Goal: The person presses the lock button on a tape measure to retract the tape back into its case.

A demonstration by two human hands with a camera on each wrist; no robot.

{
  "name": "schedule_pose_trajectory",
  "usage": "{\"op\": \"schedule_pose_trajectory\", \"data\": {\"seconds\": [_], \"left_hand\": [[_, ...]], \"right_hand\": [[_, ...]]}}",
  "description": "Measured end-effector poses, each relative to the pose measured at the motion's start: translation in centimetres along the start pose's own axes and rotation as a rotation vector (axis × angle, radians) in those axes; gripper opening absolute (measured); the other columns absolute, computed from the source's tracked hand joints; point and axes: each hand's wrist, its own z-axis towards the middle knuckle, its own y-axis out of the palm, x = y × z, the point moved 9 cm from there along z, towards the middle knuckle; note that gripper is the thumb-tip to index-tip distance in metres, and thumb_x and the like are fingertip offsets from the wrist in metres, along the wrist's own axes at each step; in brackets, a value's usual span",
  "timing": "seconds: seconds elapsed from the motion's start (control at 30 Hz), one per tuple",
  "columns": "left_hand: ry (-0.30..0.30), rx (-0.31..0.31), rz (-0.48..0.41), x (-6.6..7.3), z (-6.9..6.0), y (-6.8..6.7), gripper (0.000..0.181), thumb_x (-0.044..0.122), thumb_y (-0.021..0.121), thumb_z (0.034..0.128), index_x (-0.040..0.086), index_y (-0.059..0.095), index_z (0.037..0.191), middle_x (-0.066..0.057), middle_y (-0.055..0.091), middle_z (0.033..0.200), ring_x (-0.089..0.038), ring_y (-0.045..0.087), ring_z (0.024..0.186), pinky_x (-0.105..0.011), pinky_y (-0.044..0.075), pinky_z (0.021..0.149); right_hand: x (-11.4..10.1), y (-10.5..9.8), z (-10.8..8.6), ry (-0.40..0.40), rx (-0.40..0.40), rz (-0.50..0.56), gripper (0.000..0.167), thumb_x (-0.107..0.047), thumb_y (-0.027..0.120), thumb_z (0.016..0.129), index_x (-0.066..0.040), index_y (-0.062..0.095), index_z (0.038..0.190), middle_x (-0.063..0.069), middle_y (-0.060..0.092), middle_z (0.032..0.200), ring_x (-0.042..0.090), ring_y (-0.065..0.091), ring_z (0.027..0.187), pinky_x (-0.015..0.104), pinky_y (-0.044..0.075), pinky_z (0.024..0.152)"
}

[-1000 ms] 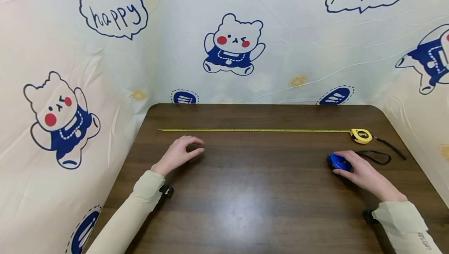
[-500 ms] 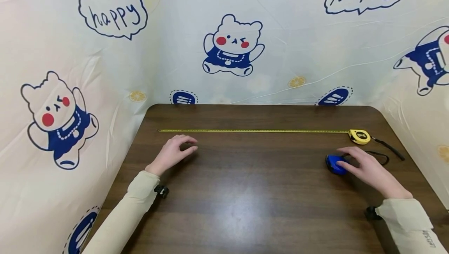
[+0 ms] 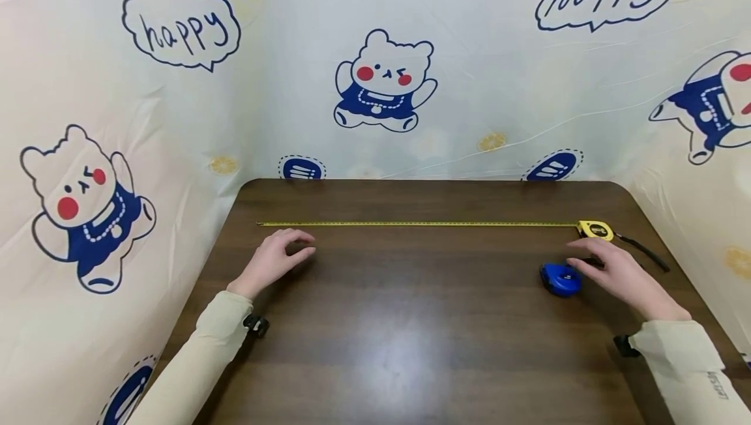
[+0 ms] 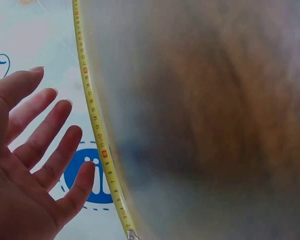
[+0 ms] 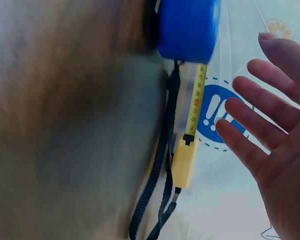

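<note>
A yellow tape measure lies at the table's back right, its blade drawn out straight leftward. In front of it sits a blue tape measure, also seen in the right wrist view, with a black strap. My right hand hovers just right of the blue case, fingers relaxed and holding nothing. Just in front of the blade's left end, my left hand is empty, its fingers loosely spread in the left wrist view.
The brown wooden table has rounded back corners. A pale curtain with printed bears and "happy" bubbles stands behind it and on both sides. The yellow case's black strap trails toward the right edge.
My right hand has let go of the blue tape measure and drawn back to the right. My left hand has shifted slightly left. The head view has tilted a little.
</note>
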Motion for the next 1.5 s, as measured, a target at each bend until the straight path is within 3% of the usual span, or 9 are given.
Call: {"op": "schedule_pose_trajectory", "data": {"seconds": [0.17,0.27,0.37,0.43,0.53,0.77,0.93,1.27,1.5], "left_hand": [[-0.010,0.005,-0.002,-0.5,0.1,-0.9,0.026,0.026,0.075,0.0986,0.010,0.075,0.119,-0.008,0.074,0.120,-0.033,0.064,0.119,-0.056,0.048,0.102],[-0.024,0.012,-0.013,-1.0,0.1,-1.5,0.026,0.024,0.075,0.0986,0.009,0.075,0.119,-0.010,0.073,0.120,-0.033,0.065,0.117,-0.057,0.049,0.102],[-0.044,0.059,-0.038,-1.7,0.1,-2.4,0.023,0.018,0.075,0.0983,0.007,0.075,0.119,-0.012,0.073,0.118,-0.033,0.066,0.112,-0.057,0.050,0.099],[-0.052,0.104,-0.063,-2.1,0.2,-3.1,0.022,0.014,0.075,0.0979,0.005,0.074,0.118,-0.013,0.072,0.116,-0.032,0.066,0.109,-0.055,0.052,0.095],[-0.060,0.166,-0.091,-2.8,0.3,-3.9,0.021,0.010,0.075,0.0972,0.004,0.074,0.118,-0.015,0.072,0.114,-0.032,0.065,0.104,-0.054,0.053,0.090],[-0.081,0.180,-0.046,-4.5,0.4,-4.9,0.020,0.010,0.077,0.0954,0.006,0.074,0.115,-0.014,0.073,0.112,-0.030,0.065,0.102,-0.050,0.052,0.086],[-0.125,0.141,-0.034,-5.9,0.7,-5.0,0.021,0.011,0.075,0.0967,0.005,0.074,0.117,-0.017,0.072,0.114,-0.033,0.065,0.102,-0.046,0.051,0.087],[-0.138,0.119,0.010,-7.9,1.3,-5.4,0.025,0.007,0.074,0.0960,0.001,0.072,0.120,-0.023,0.068,0.119,-0.039,0.062,0.103,-0.051,0.048,0.089],[-0.130,0.138,0.032,-8.8,1.8,-6.2,0.024,0.003,0.072,0.0951,-0.003,0.071,0.118,-0.028,0.064,0.122,-0.044,0.057,0.112,-0.059,0.044,0.096]], "right_hand": [[0.4,-0.7,0.8,-0.011,0.017,-0.003,0.036,-0.002,0.085,0.083,0.000,0.071,0.116,0.019,0.072,0.112,0.039,0.070,0.095,0.001,0.039,0.084],[0.9,-0.7,1.2,0.014,-0.011,-0.003,0.035,-0.004,0.084,0.085,0.001,0.070,0.117,0.023,0.071,0.113,0.043,0.071,0.095,0.023,0.057,0.082],[1.4,-0.9,1.5,0.028,-0.020,-0.010,0.035,-0.006,0.083,0.086,0.000,0.070,0.118,0.024,0.069,0.114,0.044,0.069,0.097,0.039,0.060,0.077],[1.7,-1.2,1.6,0.027,-0.003,-0.007,0.034,-0.004,0.084,0.085,0.000,0.070,0.116,0.024,0.069,0.112,0.043,0.068,0.097,0.025,0.058,0.080],[2.3,-1.7,1.8,0.031,0.017,-0.009,0.033,-0.005,0.084,0.085,0.000,0.071,0.114,0.021,0.070,0.110,0.040,0.066,0.098,0.001,0.039,0.080],[3.4,-1.5,2.4,0.045,-0.019,0.008,0.032,-0.007,0.083,0.087,0.003,0.071,0.115,0.023,0.070,0.111,0.039,0.063,0.100,-0.004,0.031,0.082],[4.5,-1.1,2.6,0.097,-0.080,-0.007,0.035,-0.014,0.082,0.090,0.002,0.070,0.119,0.025,0.069,0.114,0.042,0.064,0.103,0.013,0.046,0.079],[6.6,-0.3,2.6,0.144,-0.138,-0.024,0.042,-0.017,0.080,0.093,0.010,0.066,0.122,0.033,0.066,0.116,0.047,0.061,0.102,0.061,0.050,0.084],[7.6,-0.4,2.8,0.153,-0.123,-0.032,0.041,-0.015,0.079,0.093,0.013,0.065,0.120,0.037,0.064,0.114,0.052,0.059,0.104,0.066,0.047,0.084]]}}
